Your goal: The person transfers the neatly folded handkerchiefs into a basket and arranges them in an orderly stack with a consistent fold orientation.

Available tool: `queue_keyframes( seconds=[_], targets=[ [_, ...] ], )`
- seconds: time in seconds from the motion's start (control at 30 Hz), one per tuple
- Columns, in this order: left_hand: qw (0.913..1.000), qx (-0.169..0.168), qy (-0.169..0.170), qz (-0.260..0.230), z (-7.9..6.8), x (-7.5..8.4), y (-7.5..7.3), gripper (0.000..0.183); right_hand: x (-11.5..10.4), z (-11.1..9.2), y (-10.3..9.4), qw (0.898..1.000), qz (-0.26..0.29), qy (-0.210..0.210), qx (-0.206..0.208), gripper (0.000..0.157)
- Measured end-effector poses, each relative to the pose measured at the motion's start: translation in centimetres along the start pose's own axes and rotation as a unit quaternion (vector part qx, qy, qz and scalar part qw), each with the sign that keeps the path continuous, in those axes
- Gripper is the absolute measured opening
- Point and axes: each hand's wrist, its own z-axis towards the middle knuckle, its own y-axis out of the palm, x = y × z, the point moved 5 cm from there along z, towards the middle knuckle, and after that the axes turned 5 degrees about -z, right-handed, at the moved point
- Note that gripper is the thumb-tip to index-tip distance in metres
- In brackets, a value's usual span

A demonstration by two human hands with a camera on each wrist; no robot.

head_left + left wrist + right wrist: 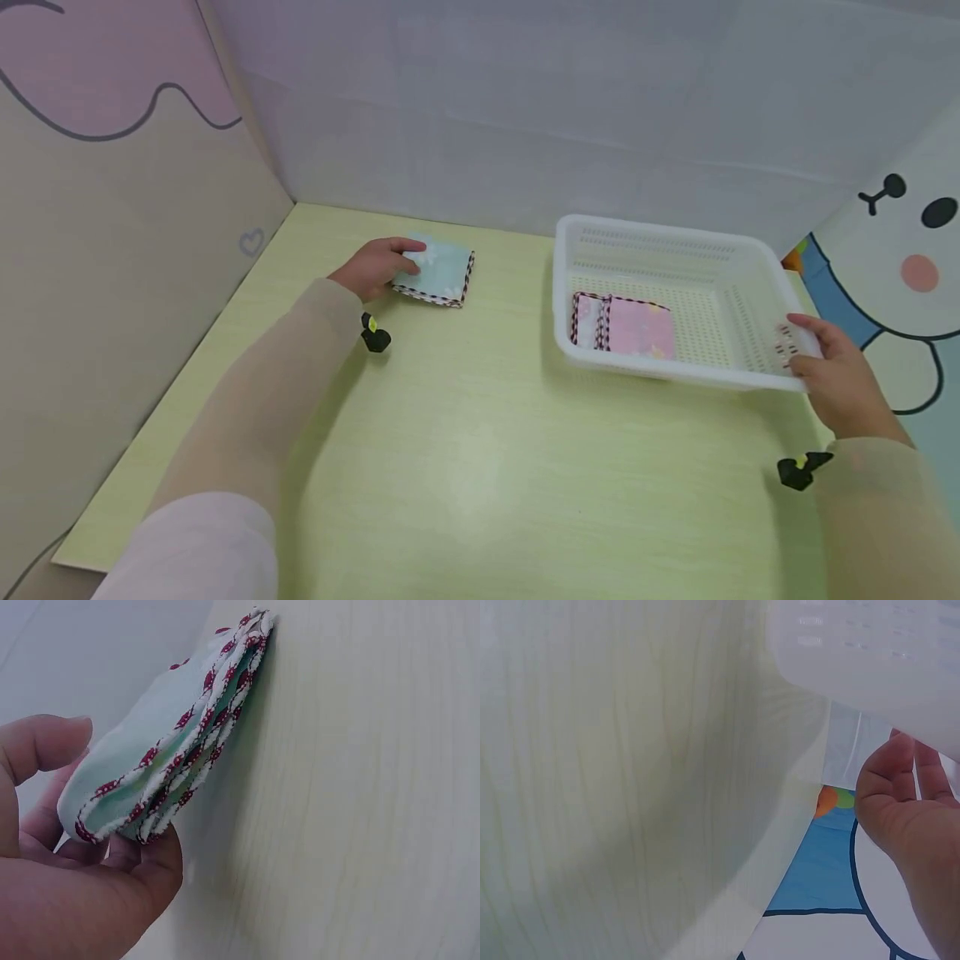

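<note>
My left hand [380, 265] holds a folded pale blue small towel [442, 271] by its left side at the back of the table. In the left wrist view, its fingers [161, 862] curl under the towel [127, 742], whose layered edges carry a red-and-white trim. The far end of the towel comes down right at the tabletop. At the right, my right hand [847, 375] grips the short end of a white plastic basket [652, 367]. Two folded small towels lie in the basket's left part, a pink one [641, 327] and a paler one [587, 321], both dark-trimmed.
The pale wooden table [480, 467] spreads out in front of both arms. A white sheet [480, 108] hangs along its back edge. Painted panels stand at the left [112, 250] and right [900, 250]. Each wrist wears a small black device.
</note>
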Motion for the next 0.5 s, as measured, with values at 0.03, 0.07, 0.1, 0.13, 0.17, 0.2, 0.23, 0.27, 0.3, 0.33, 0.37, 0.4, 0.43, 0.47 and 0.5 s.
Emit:
queue_keyframes(
  seconds=[0.03,0.07,0.1,0.13,0.17,0.2,0.23,0.27,0.3,0.33,0.37,0.4,0.43,0.47,0.5],
  targets=[
    [1.0000,0.001,-0.001,-0.007,0.0,0.0,0.0,0.056,0.0,0.0,0.0,1.000,-0.001,0.000,0.001,0.073],
    [0.9999,0.003,0.001,-0.013,0.0,0.0,0.0,0.055,0.0,0.0,0.1,1.000,-0.001,0.000,0.001,0.072],
    [0.9998,0.004,0.002,-0.021,0.0,0.0,0.0,0.055,-0.1,0.1,0.1,1.000,-0.002,0.000,0.001,0.072],
    [0.9996,0.006,0.003,-0.027,-0.1,0.1,0.0,0.055,-0.1,0.1,0.1,1.000,-0.004,0.000,0.002,0.072],
    [0.9994,0.008,0.006,-0.033,-0.1,0.1,0.0,0.055,-0.2,0.1,0.1,1.000,-0.006,0.001,0.002,0.071],
    [0.9991,0.009,0.009,-0.040,-0.2,0.2,0.0,0.056,-0.2,0.1,0.1,1.000,-0.008,0.002,0.001,0.071],
    [0.9988,0.008,0.011,-0.048,-0.3,0.3,0.1,0.056,-0.3,0.2,0.1,1.000,-0.011,0.003,0.001,0.071],
    [0.9984,0.007,0.014,-0.054,-0.3,0.3,0.1,0.056,-0.3,0.2,0.1,1.000,-0.012,0.005,0.001,0.070],
    [0.9981,0.004,0.015,-0.060,-0.4,0.4,0.2,0.055,-0.4,0.2,0.1,1.000,-0.012,0.008,0.000,0.070],
    [0.9977,0.003,0.017,-0.066,-0.5,0.5,0.2,0.055,-0.4,0.3,0.1,1.000,-0.013,0.009,0.000,0.070],
    [0.9971,-0.001,0.018,-0.073,-0.6,0.6,0.3,0.054,-0.5,0.3,0.1,1.000,-0.013,0.009,-0.001,0.070],
    [0.9964,-0.007,0.020,-0.082,-0.7,0.7,0.4,0.054,-0.5,0.4,0.1,1.000,-0.013,0.009,-0.001,0.070],
    [0.9957,-0.012,0.021,-0.089,-0.8,0.8,0.5,0.053,-0.5,0.4,0.1,1.000,-0.014,0.009,-0.001,0.070],
    [0.9950,-0.018,0.023,-0.096,-0.9,0.8,0.7,0.052,-0.5,0.4,0.2,1.000,-0.013,0.010,0.000,0.070],
    [0.9942,-0.024,0.026,-0.102,-1.0,0.9,0.8,0.051,-0.6,0.5,0.2,1.000,-0.013,0.009,0.000,0.071]
  ],
)
